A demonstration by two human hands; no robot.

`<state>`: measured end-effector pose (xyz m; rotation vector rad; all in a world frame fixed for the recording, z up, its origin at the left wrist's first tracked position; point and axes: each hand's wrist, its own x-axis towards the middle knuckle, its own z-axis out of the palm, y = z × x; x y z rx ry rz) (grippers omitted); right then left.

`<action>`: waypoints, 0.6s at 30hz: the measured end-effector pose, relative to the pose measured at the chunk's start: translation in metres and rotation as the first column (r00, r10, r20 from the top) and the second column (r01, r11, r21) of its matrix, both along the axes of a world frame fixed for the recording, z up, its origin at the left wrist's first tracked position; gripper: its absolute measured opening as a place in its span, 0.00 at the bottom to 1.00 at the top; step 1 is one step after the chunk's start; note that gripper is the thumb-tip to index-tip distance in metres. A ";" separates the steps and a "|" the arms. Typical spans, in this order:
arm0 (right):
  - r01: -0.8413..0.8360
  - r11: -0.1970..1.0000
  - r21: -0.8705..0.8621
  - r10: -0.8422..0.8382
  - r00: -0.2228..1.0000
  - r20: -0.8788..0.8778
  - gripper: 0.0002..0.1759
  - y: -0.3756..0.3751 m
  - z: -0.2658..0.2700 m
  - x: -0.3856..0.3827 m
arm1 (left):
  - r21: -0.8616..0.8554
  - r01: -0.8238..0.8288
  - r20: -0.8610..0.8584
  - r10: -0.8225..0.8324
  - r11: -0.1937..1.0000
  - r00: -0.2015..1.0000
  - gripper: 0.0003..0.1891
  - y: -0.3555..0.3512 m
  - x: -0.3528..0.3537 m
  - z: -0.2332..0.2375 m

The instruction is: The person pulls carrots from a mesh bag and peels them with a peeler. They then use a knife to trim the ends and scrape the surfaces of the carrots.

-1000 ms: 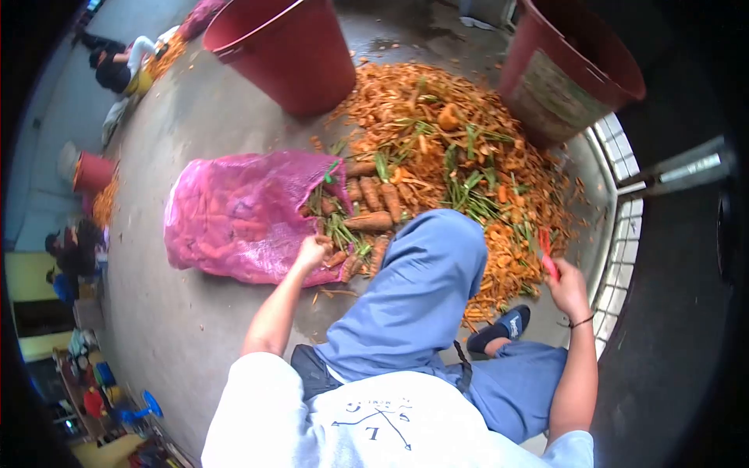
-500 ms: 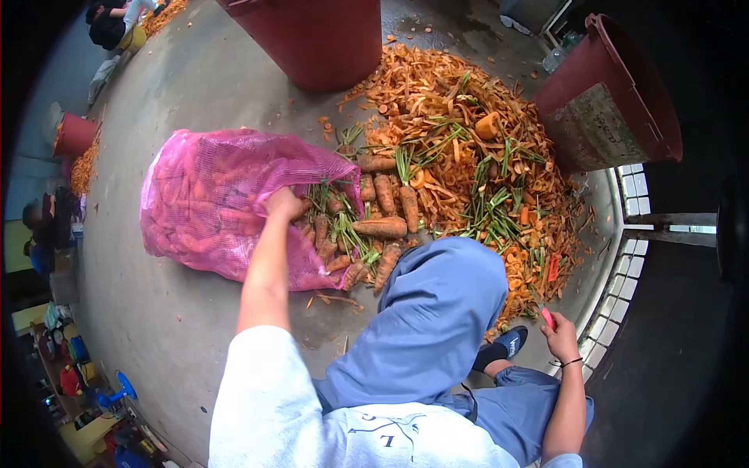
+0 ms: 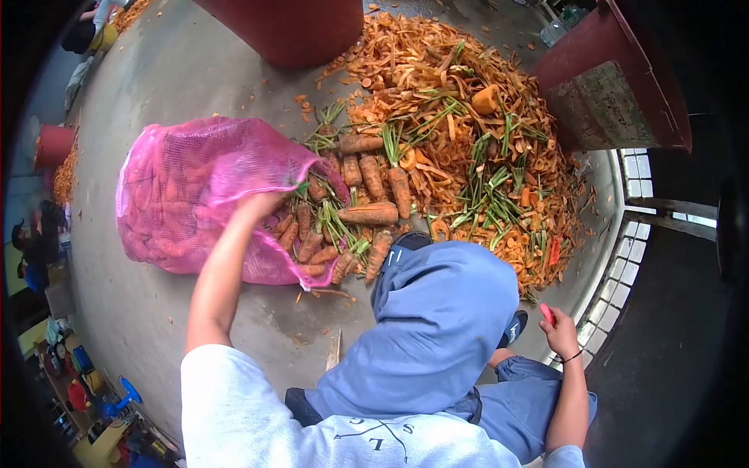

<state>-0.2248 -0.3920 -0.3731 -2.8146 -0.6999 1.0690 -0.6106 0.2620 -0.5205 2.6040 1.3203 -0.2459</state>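
Observation:
A pink mesh bag [image 3: 175,168] full of carrots lies on its side, its mouth facing right. My left hand [image 3: 264,203] is closed on the mesh at the bag's mouth; its fingertips are partly hidden. Unpeeled carrots [image 3: 368,213] with green tops spill from the mouth onto the floor, just right of that hand. Held low at my right side, my right hand [image 3: 560,335] grips a red-handled knife [image 3: 548,315]; only its handle shows clearly. A large heap of carrot peelings [image 3: 437,86] and cut green tops [image 3: 499,195] lies beyond my knee.
One large red bin [image 3: 289,31] stands at the far side and another red bin [image 3: 601,86] at the right. White tiles [image 3: 616,288] edge the floor there. Far left are a smaller red bin [image 3: 55,147], people and a blue fan [image 3: 121,396].
My left hand has shifted left with the bag's mouth, and the mesh is blurred by motion. The view has moved slightly. My right hand still holds the knife.

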 end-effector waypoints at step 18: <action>0.096 0.990 -0.103 -0.101 0.994 -0.044 0.23 -0.028 -0.014 -0.015 | 0.210 0.019 -0.074 -0.003 0.978 0.997 0.21 0.095 0.014 -0.003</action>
